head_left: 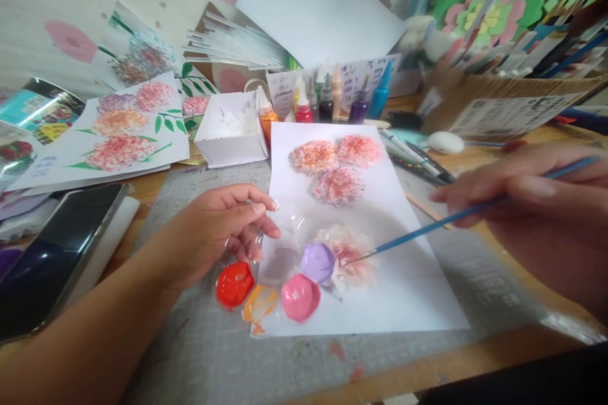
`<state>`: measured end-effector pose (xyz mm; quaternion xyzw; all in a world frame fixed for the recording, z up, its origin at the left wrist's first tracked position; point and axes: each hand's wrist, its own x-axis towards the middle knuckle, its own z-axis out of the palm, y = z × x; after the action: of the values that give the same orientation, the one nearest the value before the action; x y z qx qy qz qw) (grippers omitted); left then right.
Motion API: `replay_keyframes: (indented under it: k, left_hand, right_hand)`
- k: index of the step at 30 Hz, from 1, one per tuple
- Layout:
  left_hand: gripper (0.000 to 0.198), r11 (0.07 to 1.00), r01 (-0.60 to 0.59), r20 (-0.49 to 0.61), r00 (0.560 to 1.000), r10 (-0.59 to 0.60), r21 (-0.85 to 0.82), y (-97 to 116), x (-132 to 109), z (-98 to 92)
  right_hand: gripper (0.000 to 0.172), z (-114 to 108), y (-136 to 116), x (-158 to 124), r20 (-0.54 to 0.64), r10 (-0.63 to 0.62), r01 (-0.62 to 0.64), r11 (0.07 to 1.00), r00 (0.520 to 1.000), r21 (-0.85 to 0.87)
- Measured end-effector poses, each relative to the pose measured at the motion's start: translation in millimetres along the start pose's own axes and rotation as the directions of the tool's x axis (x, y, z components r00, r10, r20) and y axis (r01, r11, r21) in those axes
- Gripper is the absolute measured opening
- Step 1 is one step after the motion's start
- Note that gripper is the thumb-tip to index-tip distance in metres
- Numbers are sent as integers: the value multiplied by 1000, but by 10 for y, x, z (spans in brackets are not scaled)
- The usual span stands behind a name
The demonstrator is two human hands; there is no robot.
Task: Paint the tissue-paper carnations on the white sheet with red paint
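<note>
White paper (418, 291) lies on a grey cutting mat, with three fluffy red-pink painted blooms (338, 185) near its top and a paler, blurred bloom (356, 256) lower down. My right hand (536, 209) grips a thin blue paintbrush (427, 226) whose tip is over the pale bloom, beside the lilac paint. A clear palette with red (234, 285), orange, pink (301, 297) and lilac (318, 264) paint overlaps the paper's lower left. My left hand (228, 221) is at the palette's upper left edge, fingers curled around its clear rim.
Paint bottles (325, 101) stand behind the paper, beside a white box (232, 133). Finished flower paintings (121, 126) and a black phone (57, 253) are at left. Pens, a white oval object (445, 143) and a cardboard box (513, 107) with brushes are at right.
</note>
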<state>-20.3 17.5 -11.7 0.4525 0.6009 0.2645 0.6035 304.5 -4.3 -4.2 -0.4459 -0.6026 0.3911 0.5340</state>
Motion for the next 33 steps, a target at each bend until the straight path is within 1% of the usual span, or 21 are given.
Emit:
replay_keyframes:
  k: [1, 3, 6, 11, 14, 16, 17, 20, 21, 25, 29, 33]
  left_hand:
    - [18, 1000, 3, -7, 1000, -3, 3, -6, 6, -4]
    - [19, 1000, 10, -21, 1000, -10, 10, -10, 13, -4]
    - [20, 1000, 26, -40, 999, -25, 17, 11, 10, 15]
    - [19, 998, 52, -55, 997, -50, 31, 35, -7, 29]
    - [20, 997, 54, -66, 997, -51, 47, 19, 0, 12]
    - [21, 997, 52, -68, 997, -48, 52, 12, 16, 7]
    - [22, 997, 52, -69, 996, -48, 52, 12, 25, 8]
    - [23, 997, 55, -74, 996, -51, 51, 19, 46, 19]
    - [24, 997, 55, -75, 996, -51, 51, 22, 48, 23]
    - [25, 998, 58, -77, 995, -56, 35, 22, 36, 20]
    - [27, 998, 59, -84, 995, -56, 34, 9, 30, 7]
    - [28, 998, 61, -84, 995, -58, 35, 10, 46, 9]
  right_hand:
    - [9, -16, 13, 16, -24, 14, -13, 999, 1000, 40]
    - [9, -40, 31, 42, -21, 26, -24, 998, 999, 56]
    - [9, -61, 49, 59, 5, 32, -32, 999, 999, 41]
    - [9, -79, 42, 45, -22, -6, 7, 1000, 1000, 30]
    - [9, -50, 1, 19, 31, 14, -14, 1000, 999, -27]
    - [10, -30, -22, 9, 42, 30, -27, 997, 999, -71]
    - [10, -26, -28, 9, 35, 31, -28, 997, 999, -71]
    - [7, -34, -31, 18, 12, 15, -15, 1000, 1000, 9]
    - [7, -37, -32, 21, 24, 11, -12, 1000, 1000, 7]
    - [12, -32, -44, 25, 73, 10, -4, 996, 997, -89]
    - [11, -29, -44, 20, 56, 2, 0, 999, 998, -35]
    - [10, -37, -37, 27, 43, 12, -9, 997, 999, -70]
